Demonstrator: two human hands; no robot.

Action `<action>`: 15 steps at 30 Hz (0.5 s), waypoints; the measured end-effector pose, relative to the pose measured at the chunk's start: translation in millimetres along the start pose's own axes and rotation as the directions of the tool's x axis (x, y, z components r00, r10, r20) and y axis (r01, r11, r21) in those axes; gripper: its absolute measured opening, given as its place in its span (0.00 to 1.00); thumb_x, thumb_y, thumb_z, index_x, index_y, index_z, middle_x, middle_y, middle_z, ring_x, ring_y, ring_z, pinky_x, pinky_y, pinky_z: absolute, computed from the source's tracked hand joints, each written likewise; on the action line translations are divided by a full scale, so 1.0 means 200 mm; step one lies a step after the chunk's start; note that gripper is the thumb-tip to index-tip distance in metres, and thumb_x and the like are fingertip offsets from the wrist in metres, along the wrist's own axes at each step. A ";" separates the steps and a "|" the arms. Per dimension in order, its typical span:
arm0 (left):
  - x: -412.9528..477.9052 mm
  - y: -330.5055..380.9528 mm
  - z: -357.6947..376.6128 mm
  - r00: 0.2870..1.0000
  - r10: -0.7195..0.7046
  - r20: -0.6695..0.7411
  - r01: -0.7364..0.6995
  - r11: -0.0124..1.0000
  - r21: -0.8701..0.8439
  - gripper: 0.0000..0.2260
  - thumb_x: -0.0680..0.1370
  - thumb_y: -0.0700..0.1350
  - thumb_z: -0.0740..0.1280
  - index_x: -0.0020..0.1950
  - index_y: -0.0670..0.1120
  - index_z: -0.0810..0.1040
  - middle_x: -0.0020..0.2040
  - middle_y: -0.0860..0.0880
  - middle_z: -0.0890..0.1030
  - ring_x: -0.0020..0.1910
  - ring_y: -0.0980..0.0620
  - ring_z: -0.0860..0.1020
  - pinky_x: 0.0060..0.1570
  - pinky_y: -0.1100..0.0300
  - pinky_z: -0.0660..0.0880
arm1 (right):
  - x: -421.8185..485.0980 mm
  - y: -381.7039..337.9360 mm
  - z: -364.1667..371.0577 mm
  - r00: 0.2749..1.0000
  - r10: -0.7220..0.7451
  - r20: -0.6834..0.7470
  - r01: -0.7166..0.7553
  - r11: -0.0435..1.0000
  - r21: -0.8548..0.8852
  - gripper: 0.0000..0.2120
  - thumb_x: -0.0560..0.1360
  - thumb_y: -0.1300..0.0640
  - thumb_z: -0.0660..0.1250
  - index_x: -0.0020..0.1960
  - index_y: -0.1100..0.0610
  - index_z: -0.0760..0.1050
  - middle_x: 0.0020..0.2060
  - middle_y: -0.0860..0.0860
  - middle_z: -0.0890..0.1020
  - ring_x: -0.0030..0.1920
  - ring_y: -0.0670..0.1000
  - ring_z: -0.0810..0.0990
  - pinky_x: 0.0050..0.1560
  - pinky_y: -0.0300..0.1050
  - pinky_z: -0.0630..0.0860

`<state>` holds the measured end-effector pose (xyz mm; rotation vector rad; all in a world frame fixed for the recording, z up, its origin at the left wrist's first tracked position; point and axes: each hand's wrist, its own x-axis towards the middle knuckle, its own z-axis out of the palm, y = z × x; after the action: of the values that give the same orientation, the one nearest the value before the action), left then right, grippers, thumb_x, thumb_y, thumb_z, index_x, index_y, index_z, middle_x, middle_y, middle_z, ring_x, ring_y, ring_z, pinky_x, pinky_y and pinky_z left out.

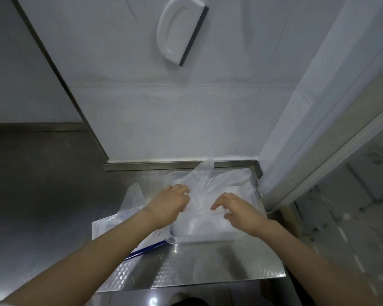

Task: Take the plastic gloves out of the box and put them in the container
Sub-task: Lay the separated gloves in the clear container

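Note:
A translucent plastic container (210, 230) stands on a steel counter (208, 263), filled with a pile of clear plastic gloves (210, 180) that spills over its far rim. My left hand (170, 202) lies on the pile's left side with its fingers curled into the gloves. My right hand (237, 208) presses on the pile with its fingers bent down. A flat white box with a blue edge (146, 244) lies left of the container under my left forearm. More clear gloves (132, 199) stick out beyond it.
A white tiled wall rises right behind the counter, with a white squeegee (181, 29) hanging on it. A white door frame (318, 129) borders the counter on the right. A grey steel surface (42, 184) stretches to the left.

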<state>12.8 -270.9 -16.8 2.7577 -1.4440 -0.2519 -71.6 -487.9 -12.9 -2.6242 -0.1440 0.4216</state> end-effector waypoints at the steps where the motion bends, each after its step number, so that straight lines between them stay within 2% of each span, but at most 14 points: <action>1: 0.01 0.00 0.01 0.998 -0.008 0.058 0.006 0.999 0.033 0.09 0.76 0.35 0.62 0.51 0.46 0.76 0.68 0.47 0.68 0.66 0.48 0.66 0.62 0.58 0.61 | 0.01 0.00 0.01 0.998 0.028 0.057 -0.029 0.999 0.015 0.17 0.76 0.63 0.66 0.61 0.48 0.74 0.60 0.46 0.72 0.59 0.45 0.72 0.60 0.35 0.69; 3: 0.03 0.02 0.02 0.982 -0.019 0.186 0.003 0.996 0.089 0.11 0.76 0.34 0.62 0.54 0.46 0.76 0.65 0.46 0.70 0.63 0.47 0.68 0.63 0.57 0.62 | 0.03 0.01 0.02 0.973 0.077 0.217 -0.095 0.993 0.075 0.15 0.76 0.54 0.67 0.63 0.49 0.73 0.61 0.47 0.73 0.60 0.47 0.73 0.61 0.40 0.70; 5: 0.05 0.04 0.01 0.964 -0.030 0.263 0.009 0.997 0.079 0.14 0.76 0.33 0.62 0.58 0.46 0.77 0.63 0.46 0.72 0.62 0.47 0.69 0.64 0.56 0.62 | 0.05 0.01 0.01 0.956 0.103 0.276 -0.144 0.980 0.134 0.16 0.77 0.49 0.66 0.63 0.51 0.74 0.59 0.48 0.77 0.56 0.46 0.76 0.58 0.40 0.73; 6: 0.07 0.05 -0.01 0.962 -0.053 0.267 0.043 0.998 0.043 0.15 0.76 0.32 0.61 0.58 0.46 0.77 0.62 0.47 0.73 0.61 0.47 0.70 0.62 0.57 0.64 | 0.06 0.00 0.00 0.967 0.116 0.225 -0.156 0.973 0.168 0.15 0.77 0.49 0.65 0.62 0.51 0.75 0.56 0.48 0.79 0.52 0.45 0.78 0.54 0.38 0.74; 8: 0.11 0.08 -0.04 0.971 -0.133 0.199 0.145 0.988 -0.048 0.15 0.76 0.31 0.59 0.57 0.45 0.75 0.59 0.46 0.73 0.56 0.46 0.73 0.51 0.60 0.65 | 0.09 -0.02 -0.02 0.990 0.142 0.023 -0.143 0.967 0.212 0.11 0.79 0.53 0.63 0.60 0.52 0.76 0.50 0.47 0.80 0.46 0.45 0.80 0.47 0.36 0.74; 10: 0.16 0.09 -0.04 0.973 -0.208 0.101 0.221 0.966 -0.136 0.14 0.75 0.30 0.57 0.56 0.43 0.73 0.58 0.45 0.72 0.53 0.47 0.72 0.43 0.61 0.64 | 0.12 -0.04 -0.03 0.983 0.118 -0.138 -0.096 0.984 0.153 0.11 0.79 0.56 0.62 0.60 0.52 0.75 0.52 0.48 0.81 0.47 0.46 0.80 0.48 0.37 0.74; 11: 0.18 0.11 -0.03 0.970 -0.232 0.077 0.241 0.956 -0.165 0.14 0.75 0.30 0.57 0.58 0.43 0.71 0.58 0.45 0.71 0.53 0.47 0.71 0.42 0.60 0.64 | 0.14 -0.05 -0.02 0.982 0.083 -0.167 -0.067 0.993 0.097 0.12 0.79 0.56 0.62 0.62 0.52 0.73 0.54 0.48 0.80 0.48 0.46 0.79 0.49 0.37 0.73; 13: 0.22 0.13 0.02 0.960 -0.261 0.101 0.276 0.945 -0.176 0.16 0.76 0.34 0.60 0.64 0.43 0.67 0.62 0.44 0.68 0.56 0.47 0.70 0.46 0.58 0.68 | 0.19 -0.04 0.01 0.993 0.050 -0.103 -0.051 0.999 -0.016 0.18 0.78 0.55 0.64 0.66 0.52 0.68 0.58 0.49 0.77 0.52 0.48 0.78 0.52 0.41 0.73; 15: 0.25 0.16 0.09 0.934 -0.290 0.208 0.321 0.937 -0.136 0.22 0.78 0.40 0.64 0.70 0.44 0.61 0.68 0.42 0.62 0.63 0.44 0.67 0.54 0.54 0.70 | 0.24 -0.01 0.07 0.996 0.089 0.030 -0.087 0.993 -0.086 0.27 0.76 0.53 0.67 0.71 0.52 0.61 0.63 0.52 0.72 0.56 0.53 0.77 0.55 0.46 0.73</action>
<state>12.0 -328.5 -38.7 2.8678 -0.9550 -0.6210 -31.2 -471.8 -36.6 -2.7154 -0.0584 0.5002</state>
